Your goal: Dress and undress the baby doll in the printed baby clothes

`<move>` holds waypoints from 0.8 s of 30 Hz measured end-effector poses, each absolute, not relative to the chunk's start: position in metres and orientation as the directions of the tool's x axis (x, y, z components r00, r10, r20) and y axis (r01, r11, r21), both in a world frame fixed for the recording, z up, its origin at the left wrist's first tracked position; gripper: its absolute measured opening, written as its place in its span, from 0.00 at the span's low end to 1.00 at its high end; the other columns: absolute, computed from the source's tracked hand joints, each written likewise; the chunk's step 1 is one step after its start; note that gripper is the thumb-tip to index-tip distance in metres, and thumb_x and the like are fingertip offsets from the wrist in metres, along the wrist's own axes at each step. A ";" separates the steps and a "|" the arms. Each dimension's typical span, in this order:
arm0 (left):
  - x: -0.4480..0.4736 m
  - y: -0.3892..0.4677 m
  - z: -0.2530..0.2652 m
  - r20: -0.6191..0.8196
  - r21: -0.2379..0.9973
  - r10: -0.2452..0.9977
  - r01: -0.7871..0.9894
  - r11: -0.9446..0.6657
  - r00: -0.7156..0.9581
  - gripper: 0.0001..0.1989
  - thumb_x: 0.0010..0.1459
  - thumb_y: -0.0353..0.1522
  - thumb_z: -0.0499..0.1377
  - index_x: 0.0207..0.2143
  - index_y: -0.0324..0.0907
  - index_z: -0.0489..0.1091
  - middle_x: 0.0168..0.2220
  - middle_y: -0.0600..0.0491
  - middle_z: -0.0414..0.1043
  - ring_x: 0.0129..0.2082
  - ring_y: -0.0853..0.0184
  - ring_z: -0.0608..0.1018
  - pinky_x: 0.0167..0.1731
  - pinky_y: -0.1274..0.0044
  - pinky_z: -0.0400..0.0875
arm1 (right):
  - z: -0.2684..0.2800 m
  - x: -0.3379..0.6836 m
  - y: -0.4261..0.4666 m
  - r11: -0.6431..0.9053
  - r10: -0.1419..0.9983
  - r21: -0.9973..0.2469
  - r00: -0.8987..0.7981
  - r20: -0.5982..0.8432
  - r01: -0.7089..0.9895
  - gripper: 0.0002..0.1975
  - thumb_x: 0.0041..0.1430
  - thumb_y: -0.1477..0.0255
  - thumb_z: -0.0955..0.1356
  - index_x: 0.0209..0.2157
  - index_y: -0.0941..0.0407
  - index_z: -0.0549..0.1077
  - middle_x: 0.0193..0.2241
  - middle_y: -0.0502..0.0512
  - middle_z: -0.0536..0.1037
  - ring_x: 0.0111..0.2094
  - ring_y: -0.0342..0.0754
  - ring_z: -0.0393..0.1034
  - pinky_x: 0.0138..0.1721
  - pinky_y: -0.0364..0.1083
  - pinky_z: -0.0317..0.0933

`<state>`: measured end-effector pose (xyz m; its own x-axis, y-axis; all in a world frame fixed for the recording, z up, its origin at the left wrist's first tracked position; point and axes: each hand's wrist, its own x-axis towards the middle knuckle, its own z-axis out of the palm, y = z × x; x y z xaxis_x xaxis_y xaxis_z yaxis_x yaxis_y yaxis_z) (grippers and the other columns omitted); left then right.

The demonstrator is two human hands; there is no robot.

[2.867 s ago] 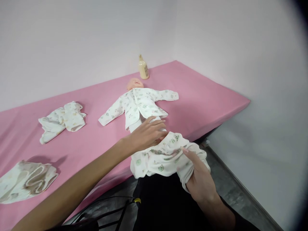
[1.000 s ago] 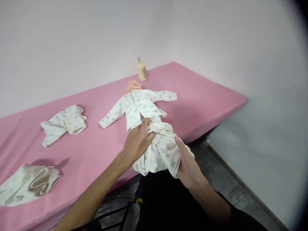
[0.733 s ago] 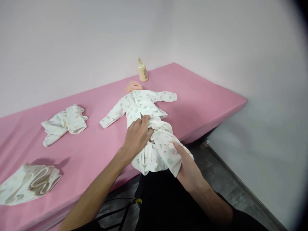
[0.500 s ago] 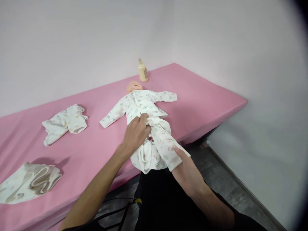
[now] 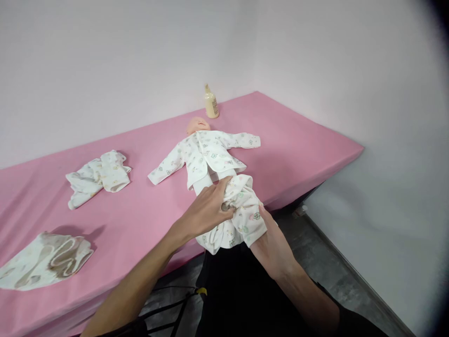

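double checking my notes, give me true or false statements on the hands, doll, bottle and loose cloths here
1. The left hand and right hand both hold the printed garment. True.
2. The doll wears a jacket with patterned fabric. True.
3. The jacket's front edges meet all the way to the hem. False: they part lower down.
4. The bottle stands beyond the doll. True.
5. Two loose cloths lie right of the doll in the picture. False: the farther cloth and nearer cloth lie left of it.
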<state>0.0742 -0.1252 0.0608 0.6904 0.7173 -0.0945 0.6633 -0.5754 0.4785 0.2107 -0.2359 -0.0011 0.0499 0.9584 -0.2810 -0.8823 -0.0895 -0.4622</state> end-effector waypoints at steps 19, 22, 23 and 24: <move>0.026 -0.103 0.054 0.024 0.645 0.833 0.628 -0.435 0.552 0.26 0.63 0.40 0.59 0.62 0.48 0.62 0.47 0.51 0.70 0.45 0.63 0.74 0.44 0.71 0.70 | 0.002 0.288 -0.277 -0.181 0.959 -0.977 0.199 -0.201 -0.114 0.17 0.55 0.64 0.76 0.47 0.51 0.82 0.47 0.57 0.82 0.51 0.60 0.75 0.57 0.57 0.64; -0.005 -0.120 0.050 0.002 0.682 0.878 0.641 -0.352 0.479 0.28 0.63 0.46 0.60 0.63 0.50 0.62 0.53 0.50 0.69 0.51 0.62 0.72 0.51 0.70 0.67 | 0.010 0.311 -0.268 0.001 0.904 -0.923 0.394 0.165 0.386 0.10 0.59 0.63 0.74 0.42 0.51 0.81 0.41 0.56 0.81 0.45 0.58 0.75 0.52 0.56 0.66; -0.013 -0.125 0.046 0.000 0.687 0.889 0.647 -0.332 0.458 0.30 0.62 0.47 0.61 0.64 0.51 0.61 0.55 0.50 0.68 0.53 0.61 0.71 0.52 0.69 0.67 | 0.014 0.312 -0.261 0.088 0.870 -0.853 0.377 0.317 0.514 0.10 0.60 0.63 0.73 0.42 0.51 0.80 0.42 0.56 0.80 0.46 0.57 0.74 0.52 0.56 0.66; -0.020 -0.131 0.041 -0.008 0.688 0.892 0.650 -0.323 0.452 0.32 0.61 0.47 0.62 0.65 0.52 0.60 0.56 0.49 0.67 0.54 0.60 0.71 0.53 0.69 0.66 | 0.019 0.310 -0.251 0.173 0.846 -0.771 0.309 0.435 0.612 0.11 0.61 0.63 0.72 0.44 0.51 0.78 0.44 0.57 0.79 0.48 0.57 0.73 0.52 0.56 0.66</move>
<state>-0.0202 -0.1307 0.0408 0.4518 0.8921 -0.0077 0.6499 -0.3232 0.6878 0.3100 -0.2507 0.0186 0.3090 0.8456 0.4353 0.6125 0.1732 -0.7713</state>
